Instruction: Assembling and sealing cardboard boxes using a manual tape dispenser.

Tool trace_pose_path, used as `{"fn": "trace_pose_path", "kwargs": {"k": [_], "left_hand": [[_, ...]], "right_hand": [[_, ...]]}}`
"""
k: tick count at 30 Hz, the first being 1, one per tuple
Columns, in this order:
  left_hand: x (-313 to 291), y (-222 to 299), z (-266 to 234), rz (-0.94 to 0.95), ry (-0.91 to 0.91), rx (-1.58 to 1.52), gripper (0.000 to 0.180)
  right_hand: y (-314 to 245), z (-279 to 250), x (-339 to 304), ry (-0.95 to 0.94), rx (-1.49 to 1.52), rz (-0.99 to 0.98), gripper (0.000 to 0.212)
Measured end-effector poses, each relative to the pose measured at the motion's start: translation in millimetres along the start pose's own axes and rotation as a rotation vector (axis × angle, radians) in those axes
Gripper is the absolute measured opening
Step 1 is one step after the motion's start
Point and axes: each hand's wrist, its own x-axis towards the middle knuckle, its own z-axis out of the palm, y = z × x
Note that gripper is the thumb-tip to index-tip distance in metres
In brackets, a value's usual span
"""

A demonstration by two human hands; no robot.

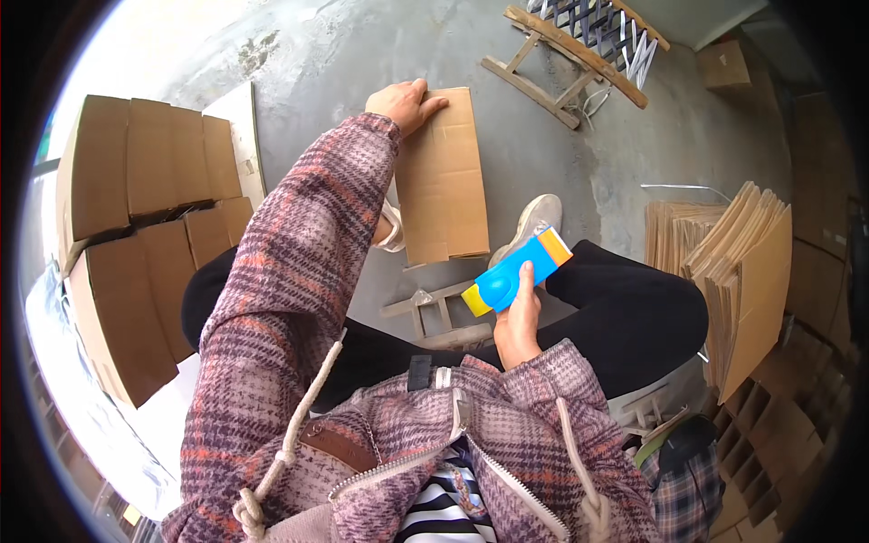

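Left hand: half curled at the far left corner of the box, its thumb [435,106] laid on the cardboard; whether the fingers grip cannot be told.
Right hand [518,328]: closed around a blue tool [518,281] with yellow and orange ends, thumb along its upper face.
Box [444,181]: on the floor between the shoes [540,220], beyond the knees.
Made up: the box seems to have its shape, and brown boxes [167,154] stand stacked at the left.
Still flat: the cardboard sheets [760,281] at the right look unfolded.
Hard to see: tape on the box's face cannot be made out; its underside and most of the left shoe are hidden.
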Motion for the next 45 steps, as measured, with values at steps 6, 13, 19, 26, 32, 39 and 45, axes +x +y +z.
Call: {"fn": "trace_pose_path", "kwargs": {"k": [6,13,19,26,32,39,45], "left_hand": [[-22.1,-11.6,-9.0,-0.184,0.000,0.013,0.052],[-98.3,-26.6,-8.3,-0.594,-0.023,-0.035,0.066],[-181.2,-0.5,42.6,-0.668,0.276,-0.307,0.058],[-170.8,-18.8,42.7,-0.720,0.289,-0.408,0.041],[-156.6,25.1,-15.8,-0.295,0.720,-0.696,0.043],[-163.6,37.6,-32.2,-0.326,0.063,-1.749,0.031],[-168.5,27.3,11.8,-0.305,0.566,-1.552,0.020]], "right_hand": [[10.1,22.3,37.1,-0.030,0.079,-0.088,0.061],[-65.9,50.1,114.3,-0.200,-0.361,-0.251,0.058],[-141.9,98.1,157.1,-0.516,-0.880,-0.437,0.053],[-185.0,117.2,91.2,-0.778,-1.179,-0.715,0.048],[-195.1,119.0,23.3,-1.018,-1.328,-0.555,0.055],[-174.0,144.9,6.4,-1.142,-1.489,-0.421,0.058],[-156.2,186.5,5.7,-1.125,-1.783,-0.484,0.053]]}}
